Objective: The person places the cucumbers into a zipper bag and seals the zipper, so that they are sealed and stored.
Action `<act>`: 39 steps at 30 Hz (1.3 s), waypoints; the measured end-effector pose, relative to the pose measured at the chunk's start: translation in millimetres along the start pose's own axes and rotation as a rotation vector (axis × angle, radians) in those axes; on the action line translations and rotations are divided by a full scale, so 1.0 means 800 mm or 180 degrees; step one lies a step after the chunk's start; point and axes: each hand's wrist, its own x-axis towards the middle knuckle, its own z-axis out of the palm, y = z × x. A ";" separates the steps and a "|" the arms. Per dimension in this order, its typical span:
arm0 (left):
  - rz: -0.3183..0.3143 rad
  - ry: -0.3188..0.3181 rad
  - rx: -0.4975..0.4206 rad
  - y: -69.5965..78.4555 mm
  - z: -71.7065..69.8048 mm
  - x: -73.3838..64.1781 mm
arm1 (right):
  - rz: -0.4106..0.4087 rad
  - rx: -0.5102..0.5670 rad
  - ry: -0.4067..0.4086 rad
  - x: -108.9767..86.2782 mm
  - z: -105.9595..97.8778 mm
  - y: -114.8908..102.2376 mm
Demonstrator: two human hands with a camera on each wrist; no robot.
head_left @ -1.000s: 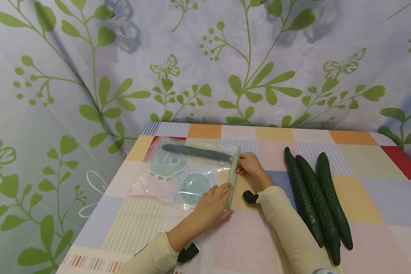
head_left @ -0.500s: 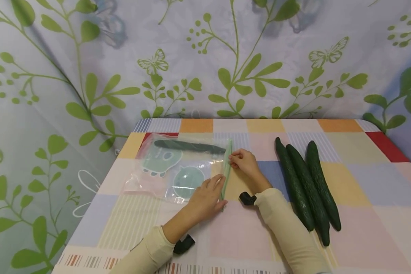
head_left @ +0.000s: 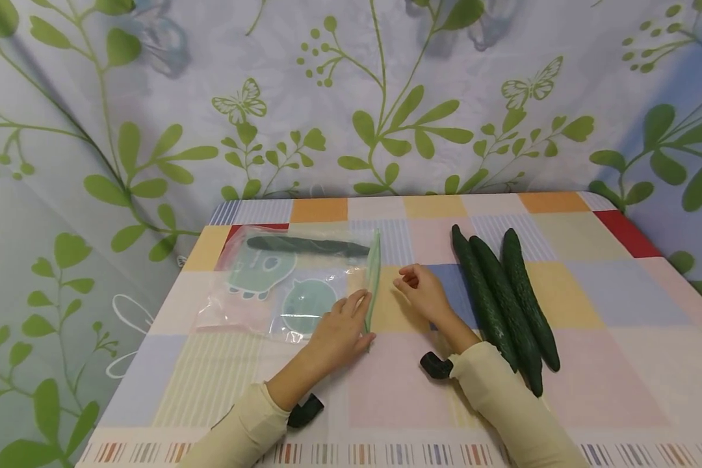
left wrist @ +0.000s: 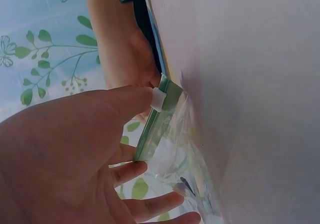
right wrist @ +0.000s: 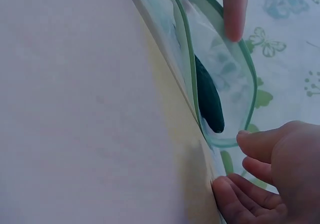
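Note:
A clear zip bag (head_left: 257, 312) with a green strip along its mouth (head_left: 374, 273) lies flat on the table's left. Inside it, along the far side, is one dark green cucumber (head_left: 304, 245). My left hand (head_left: 337, 333) rests over the mouth end, holding the strip between thumb and fingers; the thumb is against a white slider (left wrist: 158, 99) in the left wrist view. The mouth gapes in the right wrist view, showing the cucumber tip (right wrist: 210, 96). My right hand (head_left: 426, 292) hangs loosely curled and holds nothing, just right of the strip.
Three cucumbers (head_left: 511, 302) lie side by side to the right of my right hand. A patchwork cloth (head_left: 614, 325) covers the table. A leaf-patterned curtain (head_left: 409, 97) hangs behind it. Black camera mounts (head_left: 435, 366) sit at both wrists.
My right hand has let go of the bag's strip and drawn back to the right. The mouth end lies free on that side, while the left hand stays on the bag.

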 end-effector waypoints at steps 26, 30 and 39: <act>0.0071 0.0079 -0.0066 -0.001 -0.001 -0.001 | -0.0470 -0.2683 0.0598 -0.118 -0.111 -0.014; 0.0055 0.0045 -0.0104 -0.001 -0.002 -0.001 | -0.0097 -0.2804 0.0472 -0.131 -0.122 -0.010; 0.0058 0.0055 -0.0118 -0.001 0.000 -0.001 | 0.0066 -0.3150 0.0374 -0.138 -0.125 -0.001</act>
